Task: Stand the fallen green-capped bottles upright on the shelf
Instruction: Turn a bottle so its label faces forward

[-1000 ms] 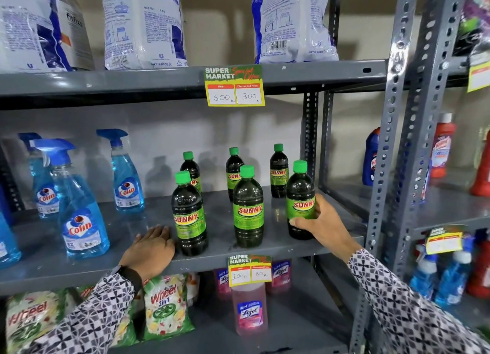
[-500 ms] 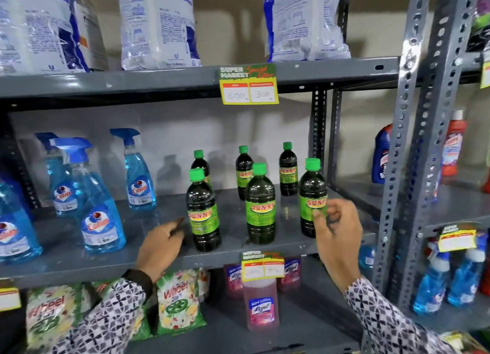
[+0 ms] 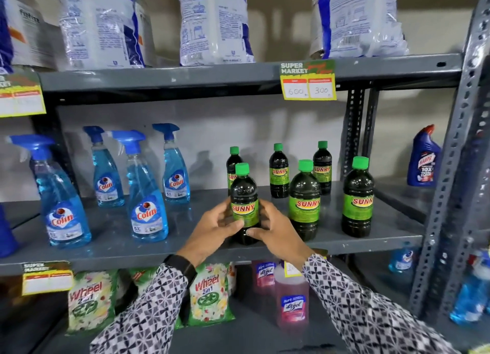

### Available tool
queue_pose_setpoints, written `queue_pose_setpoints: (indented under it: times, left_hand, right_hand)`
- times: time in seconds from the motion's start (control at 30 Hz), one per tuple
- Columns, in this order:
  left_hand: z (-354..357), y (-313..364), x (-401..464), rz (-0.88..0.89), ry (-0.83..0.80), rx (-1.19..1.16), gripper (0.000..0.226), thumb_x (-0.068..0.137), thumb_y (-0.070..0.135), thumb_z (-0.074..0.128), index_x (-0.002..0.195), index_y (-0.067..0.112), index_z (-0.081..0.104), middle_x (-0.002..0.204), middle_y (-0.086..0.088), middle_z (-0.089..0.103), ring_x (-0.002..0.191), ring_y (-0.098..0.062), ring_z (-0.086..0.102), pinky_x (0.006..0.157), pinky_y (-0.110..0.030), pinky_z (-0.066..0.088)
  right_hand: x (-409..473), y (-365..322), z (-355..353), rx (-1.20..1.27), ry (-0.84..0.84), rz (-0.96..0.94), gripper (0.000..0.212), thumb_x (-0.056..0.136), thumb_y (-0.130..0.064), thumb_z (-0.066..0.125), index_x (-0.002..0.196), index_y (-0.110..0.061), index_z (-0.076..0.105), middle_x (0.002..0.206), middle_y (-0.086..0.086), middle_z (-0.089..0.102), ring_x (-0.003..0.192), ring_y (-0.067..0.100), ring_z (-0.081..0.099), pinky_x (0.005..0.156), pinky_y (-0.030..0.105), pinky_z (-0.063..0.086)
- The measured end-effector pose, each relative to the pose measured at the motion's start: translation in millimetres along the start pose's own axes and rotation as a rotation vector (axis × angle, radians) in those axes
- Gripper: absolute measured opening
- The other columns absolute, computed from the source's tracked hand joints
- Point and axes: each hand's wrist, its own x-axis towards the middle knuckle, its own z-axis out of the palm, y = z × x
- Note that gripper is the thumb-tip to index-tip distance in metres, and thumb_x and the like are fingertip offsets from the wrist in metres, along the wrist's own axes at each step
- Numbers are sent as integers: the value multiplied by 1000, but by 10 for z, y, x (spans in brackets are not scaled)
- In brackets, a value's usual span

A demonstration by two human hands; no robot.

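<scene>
Both hands are on 1 Sunny bottle at the front of the grey shelf, left hand and right hand each with a grip wrapped round its lower half, and it's standing upright. Just right of it, 2 more front bottles stand upright (nobody touching them). Behind, 3 back bottles stand too. Blue spray bottles sit off left.

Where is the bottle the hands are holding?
The held Sunny bottle stands upright at the middle shelf's front edge, between the Colin sprays and two other front Sunny bottles.
</scene>
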Motion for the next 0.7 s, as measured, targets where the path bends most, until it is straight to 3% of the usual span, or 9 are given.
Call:
queue_pose_setpoints:
  times: [0.1,0.17,0.3,0.37,0.43,0.5,0.57,0.63,0.7]
  left_hand:
    - [-79,-57,-37,12,21,25,61,92,12,75,140,41,52,123,18,76,120,0,68,99,-17,52]
    - [-105,-79,-62,15,25,21,59,92,11,74,132,49,51,118,29,75,119,4,67,94,-10,50]
    - [-90,-88,-131,24,20,18,61,93,14,74,135,48,46,115,39,72,119,12,64,96,-8,49]
    - [-71,-61,-185,21,31,-9,64,93,16,74,141,46,45,118,32,73,117,13,64,102,-14,51]
    - [-24,-5,-301,35,136,-92,64,93,17,74,149,36,47,126,21,70,114,15,64,103,-17,53]
    - [61,35,-447,64,429,-143,51,95,21,72,144,32,58,120,15,72,108,6,70,100,-28,58]
    - [219,124,-601,115,630,-138,33,96,18,68,127,32,72,104,7,78,98,-13,75,93,-43,62]
    - [488,269,-646,158,571,-67,28,96,15,66,114,34,76,95,5,79,87,-17,75,84,-45,64]
    - [833,422,-550,180,346,43,30,97,21,67,123,36,72,101,11,80,88,-7,74,82,-33,62]
  right_hand:
    - [-13,-21,115,21,22,-22,78,89,-1,79,155,-16,42,132,-4,69,123,12,69,113,41,52]
    - [-24,-18,169,2,37,-19,78,89,-2,79,155,-18,42,133,-3,70,123,12,69,113,42,52]
    - [-40,-37,199,-10,46,-22,79,90,-3,78,157,-19,41,135,-4,70,123,9,69,113,43,53]
    - [-75,-76,197,8,17,-28,80,91,-3,78,159,-21,39,135,-13,67,123,-2,66,114,34,51]
    - [-184,-117,156,25,20,-31,79,94,-4,76,161,-23,37,138,-20,59,125,-12,59,110,16,47]
    - [-368,-121,40,-17,172,-76,65,97,-9,74,155,-24,48,137,-16,62,123,-6,62,102,10,49]
    - [-564,-63,-151,-53,442,-170,43,97,-7,73,134,-28,64,119,-11,72,107,-2,69,89,9,53]
    - [-680,60,-367,-85,646,-217,39,95,-1,73,119,-31,65,108,-5,71,98,3,69,82,11,53]
    - [-696,186,-603,-112,660,-164,45,94,-1,75,128,-26,61,117,-3,66,103,4,66,84,12,53]
